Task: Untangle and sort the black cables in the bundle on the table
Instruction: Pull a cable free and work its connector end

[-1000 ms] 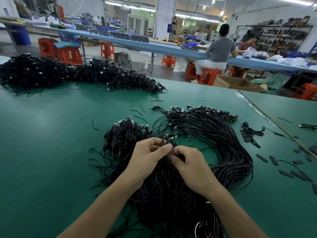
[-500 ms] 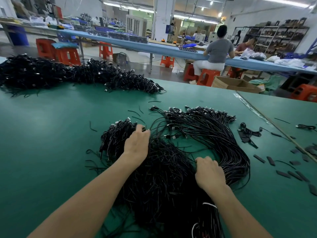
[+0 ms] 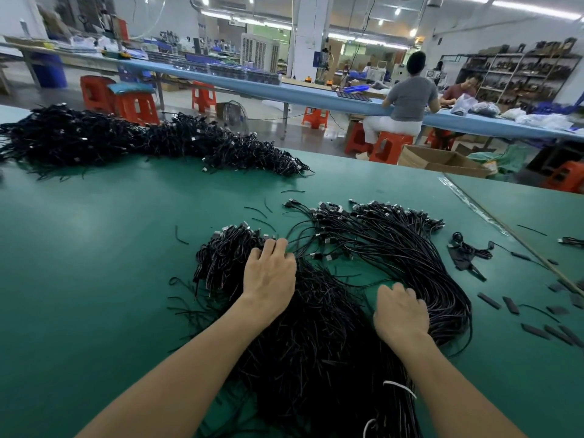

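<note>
A: Progress?

B: Partway, I'd say. The cable bundle (image 3: pixel 331 336) sits on the near middle of the green table (image 3: pixel 94 263). Its right side is already combed into a smooth arc with plugs lined up at the far end. The left clump (image 3: pixel 227 254) and the near mass look knotted, so most of the sorting is left.

A: Hands?

B: The left hand (image 3: pixel 271 273) rests flat on top of the bundle, fingers slightly spread, tips at the clump's edge. The right hand (image 3: pixel 399 314) is on the arc's inner side, fingers curled down into the strands. I can't tell whether they pinch one.

A: Cable look?

B: Thin, black and limp, with small plugs. 1 white tie (image 3: pixel 399 388) shows near the right forearm.

A: Anything else?

B: A second black pile (image 3: pixel 126 140) lies far left, and loose black strips (image 3: pixel 489 301) lie to the right.
</note>
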The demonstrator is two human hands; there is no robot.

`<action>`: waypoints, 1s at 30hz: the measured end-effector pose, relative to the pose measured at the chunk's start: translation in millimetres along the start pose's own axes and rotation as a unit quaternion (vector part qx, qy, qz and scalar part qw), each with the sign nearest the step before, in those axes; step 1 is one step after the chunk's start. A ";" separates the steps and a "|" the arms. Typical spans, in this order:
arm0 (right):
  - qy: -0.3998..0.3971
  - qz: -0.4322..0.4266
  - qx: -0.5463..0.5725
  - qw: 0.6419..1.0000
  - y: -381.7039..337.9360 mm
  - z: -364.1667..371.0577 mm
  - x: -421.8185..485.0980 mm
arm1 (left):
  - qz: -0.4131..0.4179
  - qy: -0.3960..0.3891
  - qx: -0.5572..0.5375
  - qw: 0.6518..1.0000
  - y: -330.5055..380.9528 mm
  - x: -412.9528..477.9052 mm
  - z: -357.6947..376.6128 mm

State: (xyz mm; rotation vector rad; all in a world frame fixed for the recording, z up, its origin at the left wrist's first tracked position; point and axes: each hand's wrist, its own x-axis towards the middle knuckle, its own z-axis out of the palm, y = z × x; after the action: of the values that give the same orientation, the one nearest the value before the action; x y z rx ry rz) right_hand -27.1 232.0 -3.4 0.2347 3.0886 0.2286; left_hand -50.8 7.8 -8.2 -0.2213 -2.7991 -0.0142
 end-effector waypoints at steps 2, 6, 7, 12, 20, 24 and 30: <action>-0.043 0.037 -0.042 0.997 3.4 -0.4 3.0 | 0.000 0.010 -0.018 1.000 -2.0 0.1 -3.0; -0.106 0.093 -0.084 0.986 0.9 0.2 2.4 | -0.014 -0.001 -0.044 0.999 -7.3 -2.6 -3.2; -0.102 0.099 -0.092 0.986 -1.7 0.3 2.3 | -0.018 -0.003 -0.050 0.999 -8.5 -3.8 -3.0; -0.076 0.119 -0.064 0.988 -6.3 -2.7 2.0 | -0.024 0.011 -0.069 0.997 -10.7 -5.6 -2.0; 0.005 0.110 0.126 0.986 -0.4 -10.7 -2.0 | -0.028 0.025 -0.096 0.995 -12.9 -5.9 -2.7; 0.021 0.151 0.295 0.943 -7.9 -26.2 6.2 | -0.020 0.033 -0.118 0.992 -9.8 -5.8 -3.2; -0.053 0.068 0.511 0.855 -34.7 -58.9 1.6 | -0.003 0.032 -0.162 0.986 -0.9 -7.0 -3.6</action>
State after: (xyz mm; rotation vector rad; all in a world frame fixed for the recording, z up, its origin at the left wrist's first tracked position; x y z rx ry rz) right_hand -36.6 189.9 49.6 0.4499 2.7292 -1.3858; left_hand -43.3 5.8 -7.1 -0.2822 -2.7194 -0.4708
